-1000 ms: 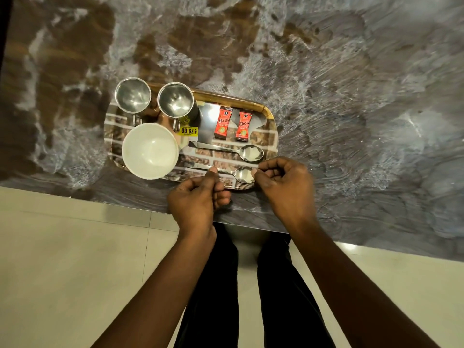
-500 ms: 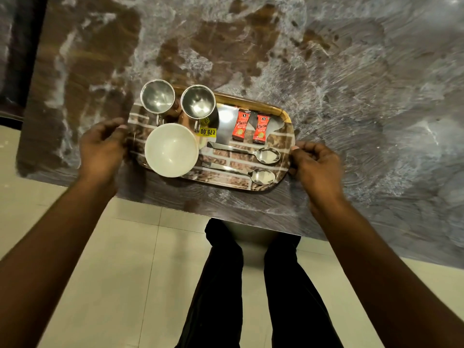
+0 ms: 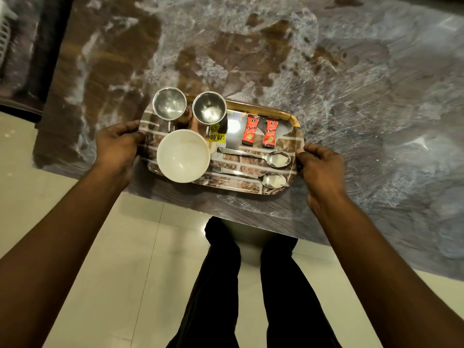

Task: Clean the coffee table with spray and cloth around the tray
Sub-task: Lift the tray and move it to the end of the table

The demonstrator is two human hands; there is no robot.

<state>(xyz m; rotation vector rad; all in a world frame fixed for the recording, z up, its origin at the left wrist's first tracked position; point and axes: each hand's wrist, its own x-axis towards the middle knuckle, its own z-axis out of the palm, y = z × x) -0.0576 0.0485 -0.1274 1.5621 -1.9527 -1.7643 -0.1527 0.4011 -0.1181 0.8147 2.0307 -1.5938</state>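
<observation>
Left fingers (image 3: 126,127) and right fingers (image 3: 313,149) clasp the stiff tray's (image 3: 273,111) ends, a sound hold, since loose cups (image 3: 169,102) and bowl (image 3: 183,155) between them would likely slide if tilted.

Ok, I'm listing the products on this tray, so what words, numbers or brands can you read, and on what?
"79.00": yellow price sticker on the right steel mug.
"Classic": left red sachet.
"Classic": right red sachet, last letter unclear.
Smaller print on both sachets: too small to read.
The tray itself shows no text.
</observation>
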